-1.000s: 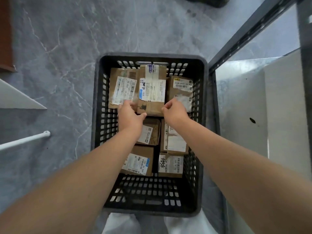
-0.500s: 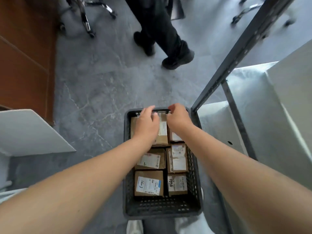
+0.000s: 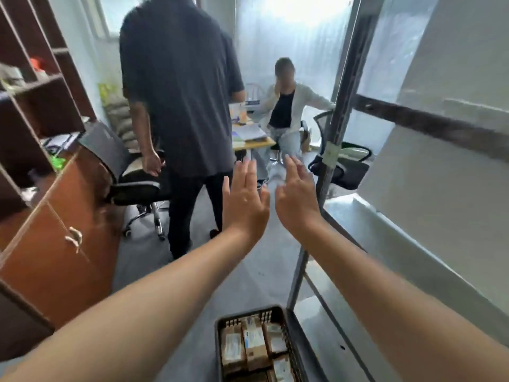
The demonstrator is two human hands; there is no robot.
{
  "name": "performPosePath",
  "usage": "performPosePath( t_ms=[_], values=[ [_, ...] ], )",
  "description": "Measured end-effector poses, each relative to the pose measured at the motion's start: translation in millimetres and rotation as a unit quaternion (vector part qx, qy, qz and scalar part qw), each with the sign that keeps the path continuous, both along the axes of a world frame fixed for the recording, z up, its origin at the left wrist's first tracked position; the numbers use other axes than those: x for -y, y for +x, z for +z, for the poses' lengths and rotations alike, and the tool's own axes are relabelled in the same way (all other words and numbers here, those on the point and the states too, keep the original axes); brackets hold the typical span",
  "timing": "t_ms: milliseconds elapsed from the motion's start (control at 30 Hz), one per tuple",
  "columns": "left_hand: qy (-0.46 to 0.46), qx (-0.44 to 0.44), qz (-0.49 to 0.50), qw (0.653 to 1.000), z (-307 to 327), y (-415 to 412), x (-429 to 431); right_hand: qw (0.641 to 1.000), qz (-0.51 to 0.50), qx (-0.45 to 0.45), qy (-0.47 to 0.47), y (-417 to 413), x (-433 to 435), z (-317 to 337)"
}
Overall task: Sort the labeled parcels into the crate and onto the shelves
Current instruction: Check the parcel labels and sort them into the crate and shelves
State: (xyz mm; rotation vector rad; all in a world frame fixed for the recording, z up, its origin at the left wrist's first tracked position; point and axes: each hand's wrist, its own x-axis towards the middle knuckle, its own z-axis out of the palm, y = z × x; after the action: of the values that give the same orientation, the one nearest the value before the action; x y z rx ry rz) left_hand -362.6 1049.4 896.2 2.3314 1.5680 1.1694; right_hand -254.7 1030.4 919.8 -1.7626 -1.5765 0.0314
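Our left hand (image 3: pixel 243 201) and right hand (image 3: pixel 296 199) are raised flat and empty, fingers straight, likely because the parcels (image 3: pixel 253 346) already lie packed in the crate (image 3: pixel 219 340) below us.

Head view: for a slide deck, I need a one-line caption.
Left hand and right hand out, open, empty; crate of parcels below, shelf right, standing person and seated person ahead.

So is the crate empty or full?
Not empty. The crate holds several labeled parcels side by side; its near end is out of view.
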Motion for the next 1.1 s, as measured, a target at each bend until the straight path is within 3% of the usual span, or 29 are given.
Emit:
performPosePath(
  t_ms=[167, 267, 333, 467, 533, 600, 700, 867, 1100],
  values=[
    [0.158, -0.022, -0.032, 0.987, 97.2, 15.0, 47.9, 0.99, -0.055, 0.082, 0.102, 11.2, 68.2, 100.6],
    [0.207, -0.005, -0.07, 0.976, 146.4, 36.2, 81.9, 0.954, -0.123, 0.229, 0.15, 41.2, 108.9, 139.8],
    [0.217, 0.009, -0.09, 0.972, 176.0, 49.1, 106.0, 0.939, -0.154, 0.276, 0.138, 64.7, 138.1, 163.1],
    [0.28, 0.009, -0.127, 0.951, 218.0, 67.1, 154.4, 0.937, -0.233, 0.224, 0.128, 94.3, 206.9, 200.5],
    [0.304, 0.0, -0.143, 0.942, 227.0, 79.5, 179.7, 0.928, -0.253, 0.243, 0.128, 104.6, 252.8, 211.0],
    [0.269, 0.015, -0.175, 0.947, 231.7, 93.9, 204.8, 0.916, -0.254, 0.289, 0.109, 117.3, 304.8, 218.4],
    [0.29, 0.001, -0.21, 0.934, 227.3, 126.6, 248.2, 0.892, -0.301, 0.323, 0.094, 145.2, 381.6, 227.7],
    [0.253, 0.036, -0.314, 0.915, 221.3, 193.9, 360.9, 0.855, -0.419, 0.294, 0.084, 181.1, 494.3, 236.8],
    [0.276, 0.026, -0.453, 0.848, 207.5, 282.0, 528.7, 0.778, -0.547, 0.304, 0.065, 203.0, 663.4, 205.0]
  ],
)
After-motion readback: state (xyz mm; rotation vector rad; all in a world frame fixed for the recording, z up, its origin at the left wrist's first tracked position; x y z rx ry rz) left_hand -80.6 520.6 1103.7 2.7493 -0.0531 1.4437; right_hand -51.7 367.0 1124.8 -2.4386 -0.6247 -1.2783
